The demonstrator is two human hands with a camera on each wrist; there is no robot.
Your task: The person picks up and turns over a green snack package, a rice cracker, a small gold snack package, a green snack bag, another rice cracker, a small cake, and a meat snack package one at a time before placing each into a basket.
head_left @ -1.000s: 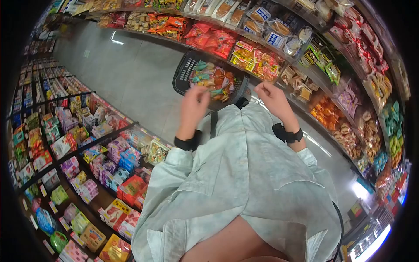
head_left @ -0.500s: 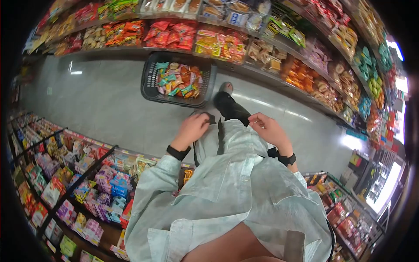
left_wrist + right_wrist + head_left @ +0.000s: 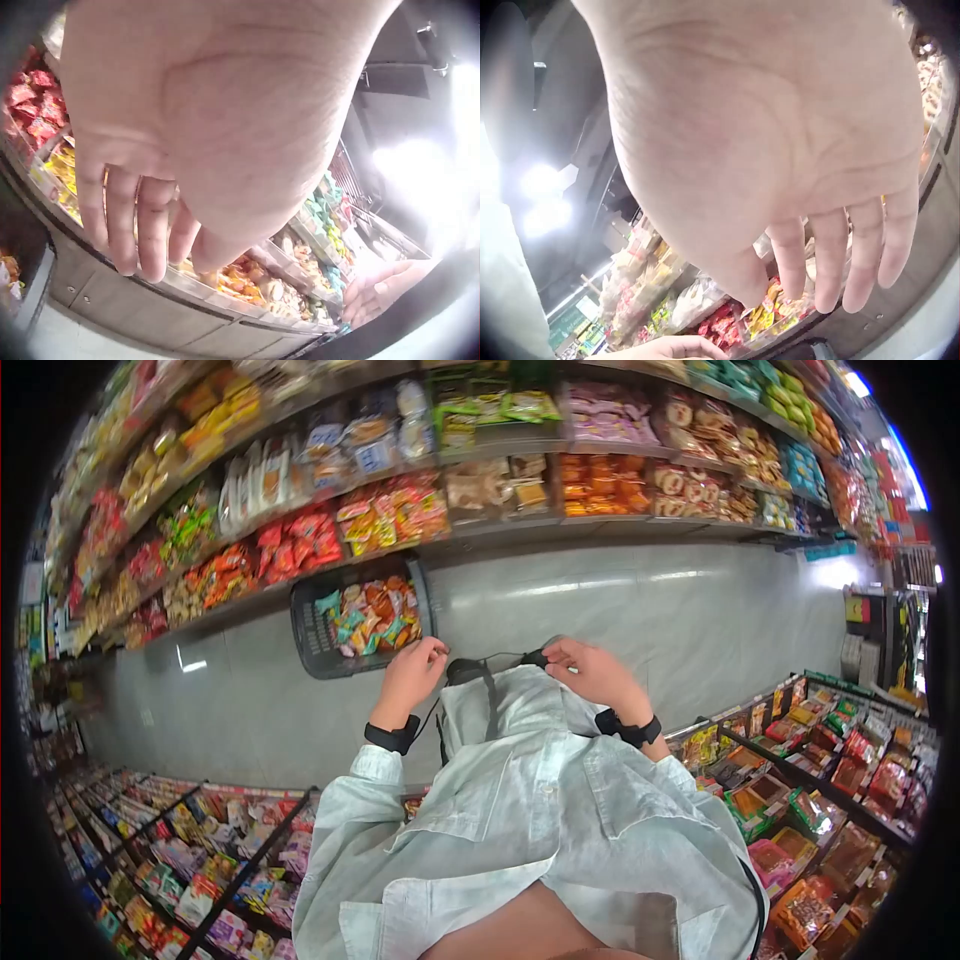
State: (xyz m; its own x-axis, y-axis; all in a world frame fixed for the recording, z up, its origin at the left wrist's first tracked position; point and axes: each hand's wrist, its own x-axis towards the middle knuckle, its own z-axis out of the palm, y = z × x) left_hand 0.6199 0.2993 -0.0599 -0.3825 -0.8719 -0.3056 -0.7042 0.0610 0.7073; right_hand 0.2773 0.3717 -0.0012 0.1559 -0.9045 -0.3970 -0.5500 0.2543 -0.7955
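Note:
In the head view, a dark shopping basket [image 3: 300,628] stands on the floor by the lower shelf. Small wrapped snacks [image 3: 372,618] in teal, orange and pale wrappers fill its bottom. My left hand [image 3: 410,675] hangs in front of my body, overlapping the basket's near corner in this view. My right hand [image 3: 598,678] is held at about the same height over the floor, farther right. Both hold nothing. In the left wrist view the left fingers [image 3: 120,225] hang loosely apart; in the right wrist view the right fingers [image 3: 829,259] do likewise.
Shelves of bagged snacks [image 3: 390,510] curve along the far side of the aisle. Low display racks of packaged goods stand behind me at left [image 3: 200,880] and right [image 3: 800,800]. Grey shiny floor [image 3: 600,585] runs between them. A black strap [image 3: 490,705] hangs at my front.
The view has turned to the right along the shelves, and the right-hand rack shows more. My hands stay loosely raised in front of me, and my left hand now overlaps the basket's corner.

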